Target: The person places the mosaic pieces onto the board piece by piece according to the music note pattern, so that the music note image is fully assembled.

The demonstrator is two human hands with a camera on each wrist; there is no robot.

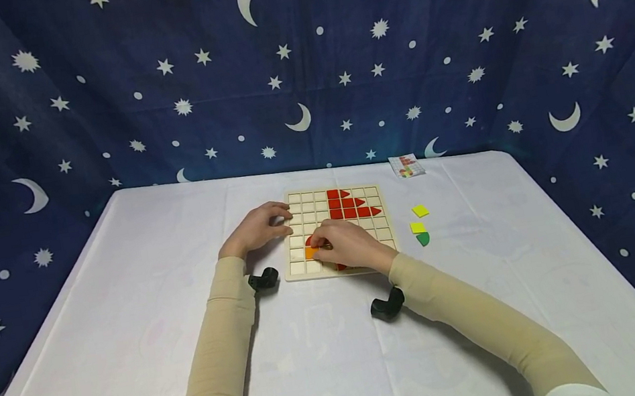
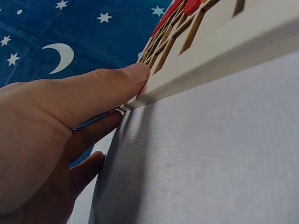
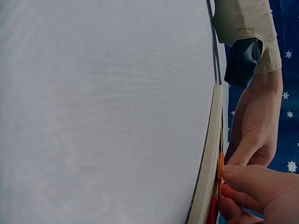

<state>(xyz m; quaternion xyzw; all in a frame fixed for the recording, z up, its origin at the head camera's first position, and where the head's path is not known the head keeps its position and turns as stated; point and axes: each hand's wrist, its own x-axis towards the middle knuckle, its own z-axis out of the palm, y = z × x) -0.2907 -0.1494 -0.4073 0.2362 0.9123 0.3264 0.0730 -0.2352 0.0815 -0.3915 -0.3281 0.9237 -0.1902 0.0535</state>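
A square wooden grid board (image 1: 298, 269) lies on the table, with red pieces (image 1: 350, 213) in stepped rows on its far right part. My left hand (image 1: 257, 229) is at the board's left edge. Its thumb (image 2: 119, 79) rests on the rim, the other fingers loosely bent beside the edge. Over the lower part of the board, my right hand (image 1: 351, 244) pinches an orange piece (image 1: 310, 254) at a cell. Just beyond that piece is a red rounded piece (image 1: 309, 241). Other pieces beneath the right hand are mostly hidden.
Right of the board lie two yellow pieces (image 1: 419, 211) and a green quarter-round piece (image 1: 423, 239). A small pattern card (image 1: 407, 166) is at the table's far edge. Black wrist mounts (image 1: 388, 305) stick out from the sleeves. A starry blue cloth (image 1: 301, 78) hangs behind the white table.
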